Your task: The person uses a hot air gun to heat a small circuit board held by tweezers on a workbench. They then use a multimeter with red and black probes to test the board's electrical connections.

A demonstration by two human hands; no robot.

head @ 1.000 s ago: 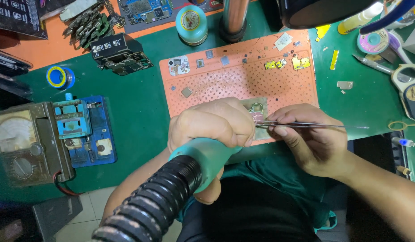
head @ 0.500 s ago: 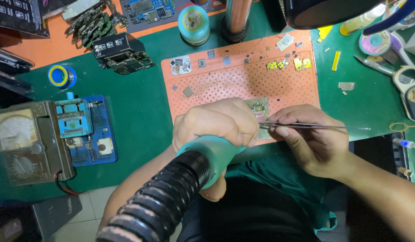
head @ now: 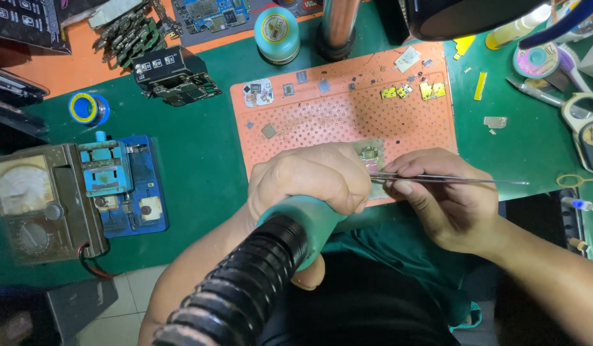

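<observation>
My left hand point(head: 309, 176) grips a teal hot-air gun handle point(head: 309, 221) with a black ribbed hose point(head: 239, 295) running toward me. Its nozzle end is hidden under the hand and points at a small circuit board point(head: 369, 155) on the orange perforated work mat point(head: 335, 118). My right hand point(head: 447, 192) holds thin metal tweezers point(head: 437, 179) flat, tips touching the board's near edge. Loose chips and small yellow parts lie on the mat's far side.
An analog meter point(head: 27, 205) and a blue board holder point(head: 120, 186) sit at the left. A black phone board point(head: 175, 74), blue solder spool point(head: 88, 107), round tin point(head: 277, 32) and metal stand point(head: 338, 25) lie behind. Tools and tape rolls crowd the right edge.
Both hands hold nearly the same pose over the board. The view has shifted slightly; nothing was picked up or let go.
</observation>
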